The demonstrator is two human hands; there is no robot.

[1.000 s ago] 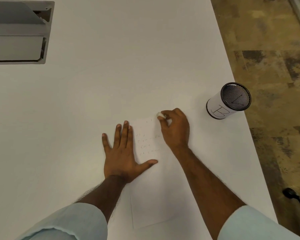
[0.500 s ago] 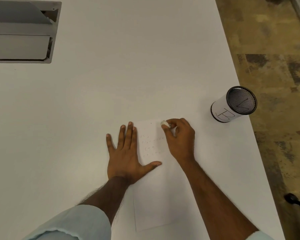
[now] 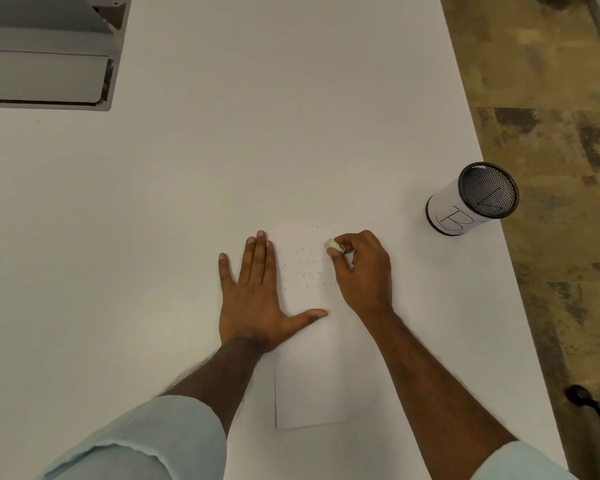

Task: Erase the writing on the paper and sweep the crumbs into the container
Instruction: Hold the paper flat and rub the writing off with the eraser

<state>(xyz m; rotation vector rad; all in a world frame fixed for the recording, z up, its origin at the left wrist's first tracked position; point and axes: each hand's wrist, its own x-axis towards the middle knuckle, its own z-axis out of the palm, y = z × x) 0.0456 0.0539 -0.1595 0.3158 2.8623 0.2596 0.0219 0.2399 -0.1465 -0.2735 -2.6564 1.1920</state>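
Note:
A white sheet of paper (image 3: 309,386) lies on the white table, with several faint pencil lines of writing (image 3: 309,271) on its upper part. My left hand (image 3: 253,296) lies flat on the paper's left edge, fingers spread, thumb across the sheet. My right hand (image 3: 361,271) pinches a small white eraser (image 3: 334,244) against the paper's upper right, beside the top lines of writing. A black mesh cup container (image 3: 471,199) wrapped in white paper marked "B" stands to the right, near the table's edge. No crumbs can be made out.
The white table (image 3: 222,150) ends at its right edge next to the container, with patterned brown floor (image 3: 551,116) beyond. A grey recessed cable box (image 3: 45,53) with an open lid sits at the far left. A black chair base (image 3: 589,403) shows at lower right.
My right hand with the eraser has slid slightly down and left over the top of the writing. My left hand stays flat on the paper. The view has shifted a little.

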